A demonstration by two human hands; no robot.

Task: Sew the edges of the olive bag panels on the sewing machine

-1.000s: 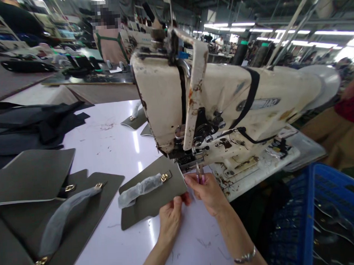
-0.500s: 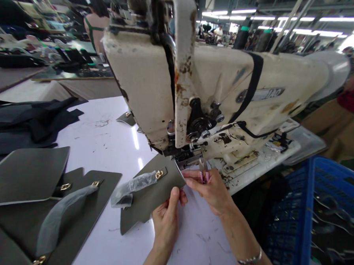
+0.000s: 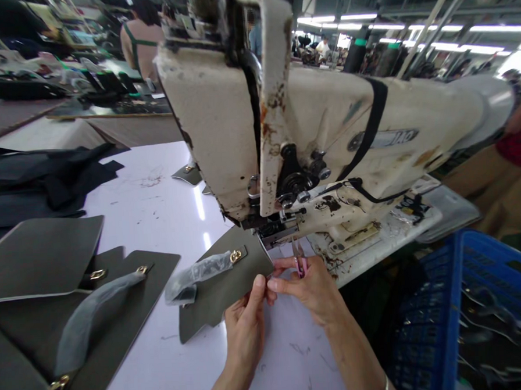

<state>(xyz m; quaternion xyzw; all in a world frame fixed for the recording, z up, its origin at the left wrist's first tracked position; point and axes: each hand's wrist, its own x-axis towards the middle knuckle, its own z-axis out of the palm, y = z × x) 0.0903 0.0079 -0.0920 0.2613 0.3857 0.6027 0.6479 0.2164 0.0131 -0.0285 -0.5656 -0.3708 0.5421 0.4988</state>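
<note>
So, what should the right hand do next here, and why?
Probably close the pink-handled snips on any thread end at the grey panel's edge: the right hand holds them there, while the left hand steadies the panel by the sewing machine's presser foot.

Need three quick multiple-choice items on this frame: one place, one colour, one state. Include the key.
1. Where is the blue crate relative to the sewing machine?
A) on top of it
B) low, to its right
C) far left of it

2. What colour are the handles of the snips in the right hand?
A) blue
B) black
C) pink

3. What is the left hand doing with the grey panel?
A) holding its edge
B) lifting it overhead
C) not touching it

1 B: the crate sits lower, at the right of the view.
2 C: pink shows between the fingers.
3 A: the thumb presses on the panel's edge.
</note>
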